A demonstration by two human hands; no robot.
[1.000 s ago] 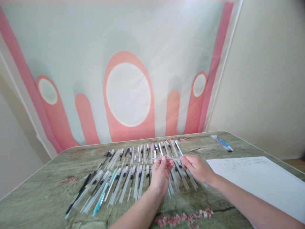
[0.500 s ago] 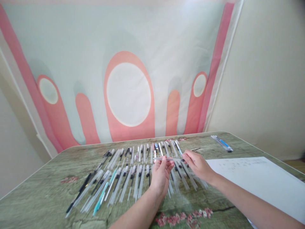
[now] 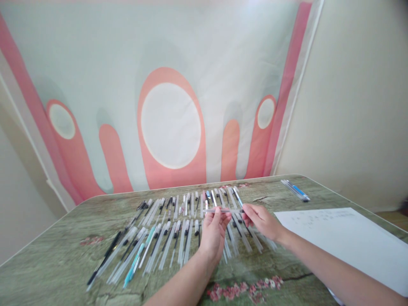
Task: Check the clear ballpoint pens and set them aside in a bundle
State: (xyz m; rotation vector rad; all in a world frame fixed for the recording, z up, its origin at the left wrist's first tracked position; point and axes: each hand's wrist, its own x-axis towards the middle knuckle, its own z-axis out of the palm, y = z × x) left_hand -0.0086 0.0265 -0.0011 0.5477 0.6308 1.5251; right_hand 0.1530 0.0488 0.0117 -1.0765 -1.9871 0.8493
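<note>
Above the rows of pen parts, a clear pen (image 3: pixel 235 211) lies crosswise between my two hands. My left hand (image 3: pixel 213 233) pinches its barrel with the thumb on top. At the dark right end, the fingers of my right hand (image 3: pixel 262 222) close around the pen; its very tip is hidden there. Below are clear pen barrels (image 3: pixel 188 243), dark refills and small black-ended pieces, laid out in two rows. A turquoise pen (image 3: pixel 135 264) is in the near row, close to a black pen (image 3: pixel 105 260) at the left.
White paper (image 3: pixel 346 244) with faint marks lies under and beside my right forearm. Beyond it, several pens (image 3: pixel 296 190), one of them blue, form a small group. The wood-patterned table (image 3: pixel 57 255) meets a pink and pale-green backdrop (image 3: pixel 219 63) at its far edge.
The view has shifted slightly. Both hands keep their hold on the pen, and its right end sits a little higher, so it looks more level.
</note>
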